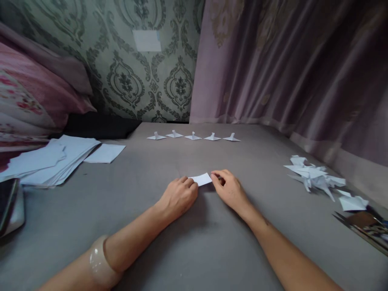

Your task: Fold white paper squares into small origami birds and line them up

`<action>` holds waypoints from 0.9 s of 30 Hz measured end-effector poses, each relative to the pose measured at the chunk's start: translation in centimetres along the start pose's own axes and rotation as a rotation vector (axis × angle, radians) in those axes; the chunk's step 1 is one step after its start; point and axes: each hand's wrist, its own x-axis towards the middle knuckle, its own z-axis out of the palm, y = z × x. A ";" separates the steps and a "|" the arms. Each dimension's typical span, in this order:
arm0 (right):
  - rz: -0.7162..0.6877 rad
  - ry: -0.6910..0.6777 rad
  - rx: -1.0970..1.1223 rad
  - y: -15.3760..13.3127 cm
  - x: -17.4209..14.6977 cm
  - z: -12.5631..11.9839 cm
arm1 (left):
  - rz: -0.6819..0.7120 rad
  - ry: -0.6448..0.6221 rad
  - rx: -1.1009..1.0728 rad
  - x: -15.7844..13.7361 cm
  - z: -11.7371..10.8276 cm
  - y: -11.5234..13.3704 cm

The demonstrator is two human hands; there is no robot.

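A small white piece of paper (201, 179) is held between my two hands, above the middle of the grey surface. My left hand (182, 194) is closed on its left end, the fingers curled over so that part of the sheet is hidden. At the right end, my right hand (228, 186) pinches the paper's edge between thumb and fingers. Beyond the hands, several folded white paper figures (193, 136) stand in a row, each with pointed sides and a raised middle.
A stack of white sheets (69, 157) lies at the left, with a smaller sheet (105, 153) beside it and a dark device (9, 206) nearer me. Folded paper figures (315, 176) are heaped at the right, near scissors (348, 222). A curtain (242, 81) hangs behind.
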 end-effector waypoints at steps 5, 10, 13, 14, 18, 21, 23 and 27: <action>0.223 -0.032 0.322 -0.9 0.1 -0.9 | -0.492 0.293 -0.459 0.6 -1.2 -0.4; 0.224 -0.278 0.702 -2.8 -0.7 -1.4 | -0.835 0.395 -1.018 0.9 -1.7 0.6; 0.212 -0.357 0.832 -3.7 -1.2 -1.0 | -0.857 0.375 -1.168 0.8 -1.4 1.4; 0.223 -0.350 0.852 -3.9 -1.4 -0.8 | -0.860 0.356 -1.214 0.8 -1.3 1.6; 0.257 -0.314 0.861 -3.5 -1.5 0.0 | -0.844 0.274 -1.365 0.7 -1.2 1.9; 0.244 -0.342 0.851 -2.9 -1.3 0.2 | -0.839 0.195 -1.497 0.6 -1.1 1.8; 0.248 -0.301 0.819 -2.6 -1.1 0.2 | -0.883 0.160 -1.596 0.6 -0.9 1.6; 0.052 -0.043 0.561 -1.9 -0.9 0.0 | -1.026 0.170 -1.702 0.6 -0.6 1.0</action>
